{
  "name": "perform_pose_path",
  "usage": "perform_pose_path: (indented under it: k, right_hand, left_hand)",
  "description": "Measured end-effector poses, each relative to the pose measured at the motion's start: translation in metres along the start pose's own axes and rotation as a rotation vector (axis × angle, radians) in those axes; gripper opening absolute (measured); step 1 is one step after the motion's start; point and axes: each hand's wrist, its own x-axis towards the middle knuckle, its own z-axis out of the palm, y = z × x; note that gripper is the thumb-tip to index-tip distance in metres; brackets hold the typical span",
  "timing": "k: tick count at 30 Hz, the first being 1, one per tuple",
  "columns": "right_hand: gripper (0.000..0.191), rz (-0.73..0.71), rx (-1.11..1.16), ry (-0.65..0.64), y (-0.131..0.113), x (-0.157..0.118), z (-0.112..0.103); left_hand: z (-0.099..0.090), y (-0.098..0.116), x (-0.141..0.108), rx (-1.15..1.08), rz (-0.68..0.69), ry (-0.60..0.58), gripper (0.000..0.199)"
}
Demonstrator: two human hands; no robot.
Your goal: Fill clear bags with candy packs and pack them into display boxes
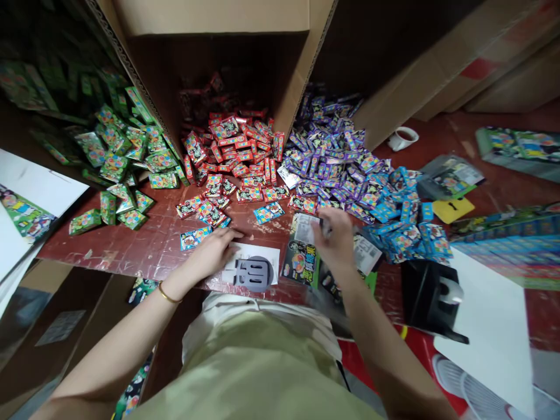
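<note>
My left hand (216,249) rests at the table's front, its fingers bent beside a white card (275,256) that lies under a grey slotted plastic piece (254,274). A blue packet (195,238) lies just behind it. My right hand (335,236) is blurred, with curled fingers over flat printed pouches (301,256); whether anything is between the fingers is too smeared to tell. Beyond both hands spread piles of small boxes: green (114,166), red (240,154), purple (332,157) and blue (400,224).
Cardboard boxes (210,17) stand open behind the piles. On the right are a white cup (402,137), a yellow piece (452,209), a black tape dispenser (424,297), a white sheet (490,326) and stacked packs (511,239). White board (39,181) lies at the left edge.
</note>
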Motion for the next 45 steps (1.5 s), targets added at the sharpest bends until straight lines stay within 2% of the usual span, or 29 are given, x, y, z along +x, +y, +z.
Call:
perform_pose_path:
  k: [2,4,6,7,9,12,17,20,23,25,28,30,32,36,40,42,45]
  right_hand:
    - [0.025,-0.116,0.021,-0.274,-0.029,-0.026,0.013]
    - [0.045,-0.235,0.007,-0.605,-0.055,-0.053,0.028]
    - [0.059,-0.29,-0.082,-0.794,-0.072,-0.07,0.041]
    - [0.061,-0.292,-0.124,-0.834,-0.076,-0.075,0.045]
    - [0.058,-0.261,-0.143,-0.822,-0.078,-0.074,0.049]
    - [0.059,-0.176,-0.037,-0.741,-0.067,-0.059,0.048]
    - [0.057,0.04,0.063,-0.411,-0.033,-0.029,0.053]
    - [0.05,0.057,-0.015,-0.356,-0.026,-0.019,0.059]
    - [0.035,0.021,0.086,-0.317,-0.042,-0.013,0.056]
    - [0.033,0.021,0.273,-0.371,-0.06,-0.011,0.049]
    - [0.041,0.066,0.467,-0.613,-0.083,-0.011,0.04]
    - [0.026,0.112,0.459,-0.641,-0.09,-0.013,0.037]
    - [0.013,0.157,0.404,-0.562,-0.091,-0.016,0.035]
    - [0.025,0.196,0.338,-0.491,-0.088,-0.019,0.033]
    - [0.035,0.177,0.301,-0.436,-0.088,-0.022,0.033]
    - [0.036,0.189,0.313,-0.427,-0.088,-0.025,0.034]
    - [0.032,0.254,0.371,-0.422,-0.089,-0.026,0.034]
  left_hand:
    - [0.004,-0.002,-0.001,0.019,0.013,-0.034,0.034]
    - [0.006,-0.004,-0.001,0.011,0.022,-0.065,0.039]
    - [0.007,-0.006,0.001,-0.012,-0.008,-0.102,0.042]
    - [0.006,-0.007,0.001,-0.026,-0.043,-0.127,0.042]
    - [0.005,-0.009,0.001,-0.064,-0.128,-0.182,0.036]
    - [-0.003,-0.009,-0.003,-0.144,-0.21,-0.214,0.022]
    - [-0.028,-0.012,-0.02,-0.219,-0.269,-0.2,0.022]
    - [-0.048,-0.013,-0.033,-0.095,-0.294,-0.204,0.036]
    - [-0.064,-0.006,-0.042,-0.034,-0.259,-0.209,0.046]
    - [-0.07,0.004,-0.044,-0.037,-0.251,-0.234,0.047]
    - [-0.073,0.021,-0.043,-0.078,-0.249,-0.275,0.046]
    - [-0.073,0.029,-0.042,-0.142,-0.225,-0.273,0.044]
    - [-0.073,0.033,-0.042,-0.226,-0.192,-0.242,0.042]
    - [-0.07,0.034,-0.042,-0.381,-0.176,-0.129,0.047]
    - [-0.059,0.038,-0.039,-0.554,-0.275,0.017,0.044]
    - [-0.051,0.041,-0.035,-0.651,-0.329,0.103,0.035]
    - [-0.041,0.045,-0.03,-0.703,-0.407,0.245,0.032]
